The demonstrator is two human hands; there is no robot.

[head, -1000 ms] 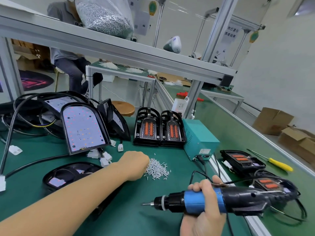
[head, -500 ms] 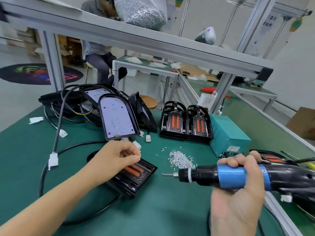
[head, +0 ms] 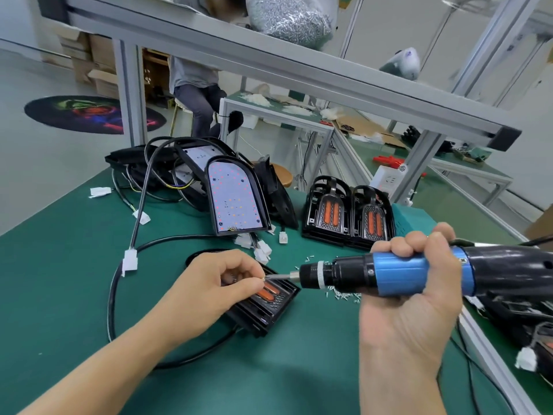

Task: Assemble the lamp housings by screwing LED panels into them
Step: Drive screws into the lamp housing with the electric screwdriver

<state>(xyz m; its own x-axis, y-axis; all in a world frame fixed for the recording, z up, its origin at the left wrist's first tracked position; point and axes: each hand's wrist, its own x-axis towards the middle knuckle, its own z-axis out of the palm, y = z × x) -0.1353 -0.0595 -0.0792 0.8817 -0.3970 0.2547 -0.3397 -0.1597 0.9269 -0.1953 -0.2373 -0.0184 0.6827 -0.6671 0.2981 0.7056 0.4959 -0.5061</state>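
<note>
In the lower centre of the frame, the left hand [head: 223, 284] pinched a small screw [head: 264, 277] between thumb and fingertips, so its grip was closed on the screw. The screw touched the tip of the electric screwdriver [head: 389, 272], which lay almost level across the right half of the frame. The right hand [head: 413, 298] gripped the blue body of the screwdriver with its fingers curled over the top.

Just under the left hand a black lamp housing [head: 266, 307] with orange strips lay flat on the green desk [head: 74, 265], partly hidden by the hand. A pile of loose screws [head: 341, 293] lay on the desk behind the screwdriver. In the middle of the frame a housing with an LED panel [head: 235, 202] leaned up against other housings. To the right of it, two more black housings [head: 347, 217] stood side by side. Black cables [head: 140, 205] with white connectors ran over the left part of the desk.
</note>
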